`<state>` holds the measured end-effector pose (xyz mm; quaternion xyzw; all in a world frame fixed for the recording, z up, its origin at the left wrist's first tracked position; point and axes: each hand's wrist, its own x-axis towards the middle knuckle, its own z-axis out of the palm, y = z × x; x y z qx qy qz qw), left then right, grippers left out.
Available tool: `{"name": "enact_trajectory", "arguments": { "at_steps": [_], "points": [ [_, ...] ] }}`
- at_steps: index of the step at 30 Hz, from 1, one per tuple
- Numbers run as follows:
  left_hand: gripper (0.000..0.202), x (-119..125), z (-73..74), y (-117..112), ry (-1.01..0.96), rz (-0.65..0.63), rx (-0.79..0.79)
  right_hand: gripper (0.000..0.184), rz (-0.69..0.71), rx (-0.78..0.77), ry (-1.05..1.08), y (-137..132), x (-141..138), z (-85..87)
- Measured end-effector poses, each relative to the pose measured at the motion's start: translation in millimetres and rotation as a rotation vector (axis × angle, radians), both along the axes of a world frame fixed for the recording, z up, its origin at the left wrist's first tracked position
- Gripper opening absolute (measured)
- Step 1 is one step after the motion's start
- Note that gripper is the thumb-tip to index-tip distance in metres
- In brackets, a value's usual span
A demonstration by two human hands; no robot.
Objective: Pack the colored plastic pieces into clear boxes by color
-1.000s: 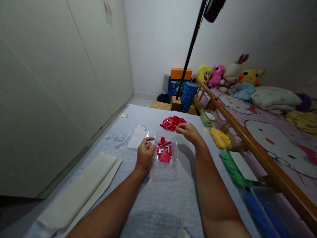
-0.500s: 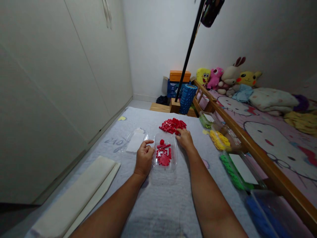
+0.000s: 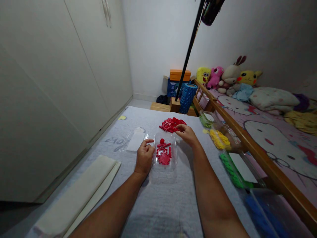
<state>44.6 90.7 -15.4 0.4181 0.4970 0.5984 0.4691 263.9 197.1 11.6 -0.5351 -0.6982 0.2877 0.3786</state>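
Note:
A clear plastic container (image 3: 176, 155) sits on the cloth in front of me, with several red plastic building pieces (image 3: 163, 157) inside. At its left wall is my left hand (image 3: 145, 155), fingers curled and index finger stretched along the rim, steadying it. Beyond the container lies a pile of red plastic pieces (image 3: 169, 125). My right hand (image 3: 187, 135) is at the pile's right front edge, its thumb and fingers bent toward each other in a pinch. What sits between those fingertips is too small to make out.
A clear lid with white paper (image 3: 136, 140) lies left of the container, and a folded cream cloth (image 3: 81, 195) nearer me. Along the right edge stand boxes of yellow pieces (image 3: 219, 139), green pieces (image 3: 231, 168) and blue pieces (image 3: 264, 215), beside a wooden bed rail (image 3: 237, 130).
My right hand has shifted slightly right and up at the red pile, its fingers bending more. The left hand and the container have stayed in place.

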Motion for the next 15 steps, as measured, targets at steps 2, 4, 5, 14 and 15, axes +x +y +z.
{"name": "enact_trajectory", "arguments": {
  "at_steps": [2,4,5,14,15],
  "points": [
    [0.027,0.3,0.7,0.0,-0.002,-0.006,-0.001,0.024,0.180,-0.066,0.005,-8.2,-6.8,19.0],
    [0.028,0.5,1.1,0.1,-0.008,-0.013,-0.002,0.022,0.366,-0.139,-0.061,-16.8,-16.3,34.4],
    [0.028,0.5,1.1,0.3,-0.011,-0.015,-0.001,0.020,0.443,-0.171,-0.097,-20.7,-21.4,40.0],
    [0.027,-0.1,4.3,-0.5,0.002,-0.006,0.009,0.019,0.765,-0.293,-0.273,-34.9,-50.1,51.3],
    [0.027,0.0,4.5,-0.7,0.004,-0.003,0.008,0.019,0.783,-0.304,-0.268,-35.2,-50.6,51.5]
  ]
}}
